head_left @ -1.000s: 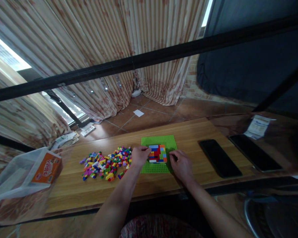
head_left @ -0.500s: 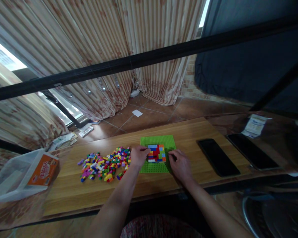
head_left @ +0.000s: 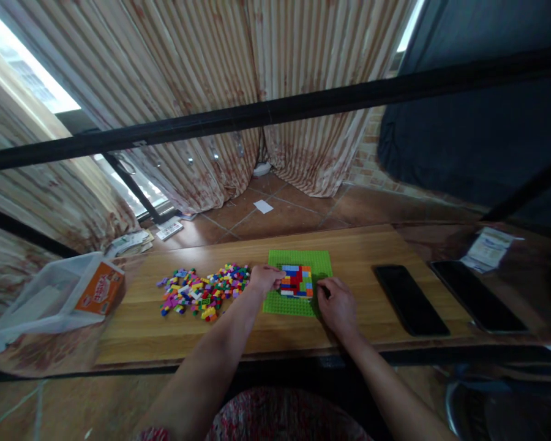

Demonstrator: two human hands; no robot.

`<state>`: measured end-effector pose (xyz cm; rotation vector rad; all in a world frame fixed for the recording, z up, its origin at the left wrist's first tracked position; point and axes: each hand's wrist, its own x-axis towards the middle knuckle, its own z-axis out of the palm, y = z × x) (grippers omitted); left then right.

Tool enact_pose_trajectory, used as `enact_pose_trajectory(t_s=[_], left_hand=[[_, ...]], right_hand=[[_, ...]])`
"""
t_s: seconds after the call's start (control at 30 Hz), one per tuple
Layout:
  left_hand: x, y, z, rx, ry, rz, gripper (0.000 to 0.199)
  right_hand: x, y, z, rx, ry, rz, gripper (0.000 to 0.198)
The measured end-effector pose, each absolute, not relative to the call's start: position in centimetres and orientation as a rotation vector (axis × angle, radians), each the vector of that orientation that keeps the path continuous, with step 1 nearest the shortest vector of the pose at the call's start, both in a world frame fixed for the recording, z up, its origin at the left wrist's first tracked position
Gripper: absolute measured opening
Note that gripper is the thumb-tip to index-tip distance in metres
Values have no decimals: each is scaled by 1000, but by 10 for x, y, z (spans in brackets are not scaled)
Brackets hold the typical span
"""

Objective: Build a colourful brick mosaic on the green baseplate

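A green studded baseplate [head_left: 288, 307] lies on the wooden table. On it sits a flat, roughly square block of red, blue, orange, yellow and white bricks [head_left: 297, 282]. My left hand [head_left: 264, 279] reaches over the plate's left side, thumb and fingers pinched together at the block's left edge. Whatever may be between those fingertips is too small to make out. At the plate's right edge rests my right hand [head_left: 338, 303], its fingers curled in and thumb against them, apart from the block. Its inner fingers are hidden. Left of my left hand spreads a pile of small loose bricks [head_left: 195, 292].
A clear plastic box [head_left: 50, 288] with an orange label stands at the table's left end. Two dark phone-like slabs lie to the right, one nearer [head_left: 411, 300] and one farther [head_left: 477, 296]. A black bar [head_left: 266, 113] crosses beyond the table.
The camera view has shifted, so the table and bricks appear slightly farther right. My left hand stays pinched at the block's left edge; my right hand remains curled by the plate.
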<state>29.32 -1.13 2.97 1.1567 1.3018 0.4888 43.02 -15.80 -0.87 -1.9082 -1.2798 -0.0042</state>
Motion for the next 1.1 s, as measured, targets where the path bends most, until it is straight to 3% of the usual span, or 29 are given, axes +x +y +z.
enact_pose_trajectory(t_s=[0.27, 0.47, 0.77, 1.1], left_hand=[[285, -39, 35, 1237, 1233, 725, 15], [229, -89, 34, 1385, 1177, 880, 18], [165, -132, 34, 1892, 1059, 799, 19], [154, -132, 34, 1970, 952, 742, 21]], right_hand=[[435, -158, -14, -1850, -1378, -5, 21], [436, -160, -16, -1803, -1394, 58, 20], [435, -161, -11, -1719, -1440, 145, 21], [429, -179, -2, -1764, -1442, 151, 24]])
